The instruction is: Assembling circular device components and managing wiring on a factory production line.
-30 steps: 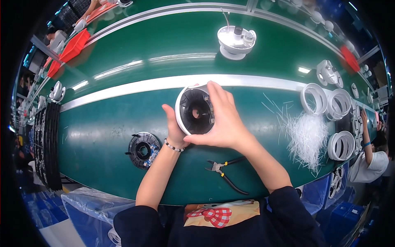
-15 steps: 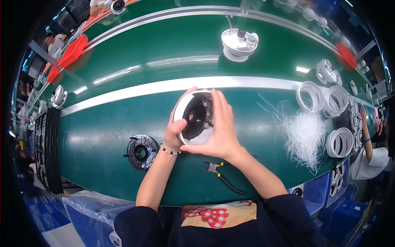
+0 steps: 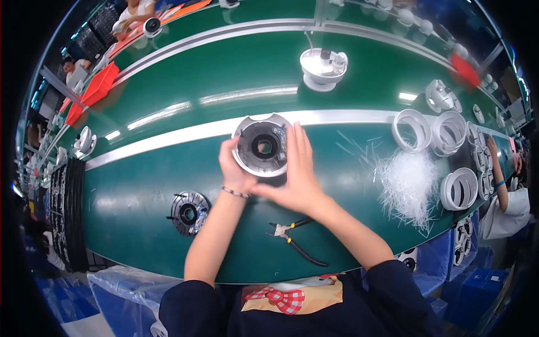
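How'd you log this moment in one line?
left hand: holding round housing; right hand: holding round housing; cutters: on table; black disc: on table

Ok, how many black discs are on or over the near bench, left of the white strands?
2: one black disc inside the white ring held between the left hand and right hand; another on the bench beside the left forearm. The arms could hide more.

Bright indoor light, strong fisheye bend
White streaks glare on the green belt (image 3: 224,67); a softer sheen lies on the worktop (image 3: 140,180); the corners go black.
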`<control>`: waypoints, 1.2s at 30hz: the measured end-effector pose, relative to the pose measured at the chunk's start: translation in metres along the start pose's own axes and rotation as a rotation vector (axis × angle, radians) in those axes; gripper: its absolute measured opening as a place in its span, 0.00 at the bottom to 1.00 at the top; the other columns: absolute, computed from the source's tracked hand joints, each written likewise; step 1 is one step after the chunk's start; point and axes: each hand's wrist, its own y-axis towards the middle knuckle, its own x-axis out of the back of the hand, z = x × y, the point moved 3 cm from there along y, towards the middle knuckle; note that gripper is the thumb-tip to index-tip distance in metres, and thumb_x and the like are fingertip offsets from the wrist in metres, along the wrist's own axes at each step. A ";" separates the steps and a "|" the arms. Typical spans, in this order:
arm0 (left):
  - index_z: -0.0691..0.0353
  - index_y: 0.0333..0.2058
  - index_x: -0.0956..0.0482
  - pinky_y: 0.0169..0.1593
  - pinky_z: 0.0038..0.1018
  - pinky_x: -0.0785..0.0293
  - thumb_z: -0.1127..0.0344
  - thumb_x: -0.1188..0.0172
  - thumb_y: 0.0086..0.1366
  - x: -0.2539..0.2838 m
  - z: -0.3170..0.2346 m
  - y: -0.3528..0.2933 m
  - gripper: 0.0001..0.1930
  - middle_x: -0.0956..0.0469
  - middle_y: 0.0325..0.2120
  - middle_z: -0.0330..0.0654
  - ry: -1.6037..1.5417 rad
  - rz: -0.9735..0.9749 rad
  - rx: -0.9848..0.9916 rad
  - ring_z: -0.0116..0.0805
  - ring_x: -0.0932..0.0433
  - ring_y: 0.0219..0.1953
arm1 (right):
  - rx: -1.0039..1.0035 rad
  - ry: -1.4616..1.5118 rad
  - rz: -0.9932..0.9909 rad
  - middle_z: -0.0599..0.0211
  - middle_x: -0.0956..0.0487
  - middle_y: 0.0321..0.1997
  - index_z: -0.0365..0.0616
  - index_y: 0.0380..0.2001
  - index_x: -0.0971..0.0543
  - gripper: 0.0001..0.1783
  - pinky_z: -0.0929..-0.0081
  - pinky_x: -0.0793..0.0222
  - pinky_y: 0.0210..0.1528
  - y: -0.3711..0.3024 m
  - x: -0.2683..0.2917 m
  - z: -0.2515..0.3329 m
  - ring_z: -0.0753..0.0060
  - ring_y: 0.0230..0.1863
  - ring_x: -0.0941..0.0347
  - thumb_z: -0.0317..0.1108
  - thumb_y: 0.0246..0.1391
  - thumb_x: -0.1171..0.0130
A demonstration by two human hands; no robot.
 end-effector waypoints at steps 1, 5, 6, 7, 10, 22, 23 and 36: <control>0.66 0.48 0.35 0.51 0.36 0.34 0.57 0.56 0.52 0.004 -0.004 0.016 0.26 0.28 0.42 0.49 -0.004 -0.040 0.014 0.43 0.29 0.44 | 0.073 -0.015 0.033 0.36 0.64 0.63 0.31 0.59 0.60 0.65 0.54 0.65 0.63 -0.012 0.013 0.003 0.38 0.64 0.67 0.56 0.27 0.33; 0.68 0.41 0.32 0.48 0.36 0.32 0.60 0.57 0.52 0.019 -0.033 0.075 0.20 0.27 0.38 0.50 -0.011 -0.093 -0.008 0.42 0.27 0.41 | 0.110 -0.206 0.668 0.37 0.58 0.62 0.30 0.56 0.48 0.61 0.39 0.64 0.58 -0.087 0.043 0.017 0.36 0.63 0.63 0.64 0.26 0.37; 0.68 0.40 0.32 0.49 0.36 0.32 0.61 0.57 0.51 0.024 -0.041 0.088 0.20 0.27 0.37 0.50 0.032 -0.094 -0.041 0.43 0.28 0.41 | 0.117 -0.344 0.764 0.39 0.55 0.62 0.30 0.55 0.45 0.60 0.40 0.62 0.58 -0.103 0.045 0.014 0.37 0.62 0.59 0.63 0.25 0.36; 0.68 0.37 0.32 0.48 0.37 0.32 0.62 0.56 0.51 0.025 -0.048 0.097 0.17 0.27 0.36 0.51 0.097 -0.164 -0.061 0.43 0.27 0.39 | 0.124 -0.434 0.772 0.44 0.49 0.60 0.31 0.54 0.43 0.56 0.42 0.59 0.58 -0.115 0.048 0.009 0.42 0.60 0.52 0.59 0.27 0.36; 0.67 0.32 0.33 0.41 0.38 0.28 0.65 0.54 0.50 0.070 -0.072 0.151 0.12 0.27 0.31 0.48 0.109 -0.263 -0.143 0.42 0.26 0.37 | 0.157 -0.365 0.685 0.50 0.43 0.56 0.32 0.52 0.41 0.50 0.45 0.57 0.58 -0.125 0.054 0.002 0.50 0.57 0.47 0.55 0.29 0.35; 0.59 0.36 0.25 0.47 0.33 0.32 0.77 0.46 0.47 -0.159 -0.022 0.147 0.15 0.25 0.36 0.46 1.675 0.653 -1.318 0.43 0.28 0.42 | -0.242 0.680 -0.033 0.63 0.32 0.45 0.37 0.54 0.39 0.38 0.72 0.37 0.44 -0.015 0.205 -0.102 0.71 0.41 0.34 0.38 0.38 0.39; 0.59 0.36 0.25 0.49 0.34 0.33 0.77 0.45 0.46 -0.165 -0.004 0.167 0.15 0.26 0.37 0.45 1.691 0.728 -1.374 0.43 0.29 0.44 | -0.148 0.445 -0.028 0.62 0.32 0.45 0.37 0.53 0.39 0.38 0.71 0.38 0.44 0.016 0.222 -0.102 0.68 0.42 0.33 0.37 0.36 0.39; 0.63 0.24 0.20 0.40 0.29 0.28 0.64 0.39 0.48 -0.210 0.069 0.289 0.08 0.22 0.24 0.47 1.647 0.551 -0.611 0.40 0.22 0.30 | 0.309 -0.895 0.342 0.56 0.31 0.41 0.40 0.45 0.30 0.35 0.65 0.45 0.52 0.221 0.234 -0.213 0.55 0.45 0.37 0.29 0.21 0.43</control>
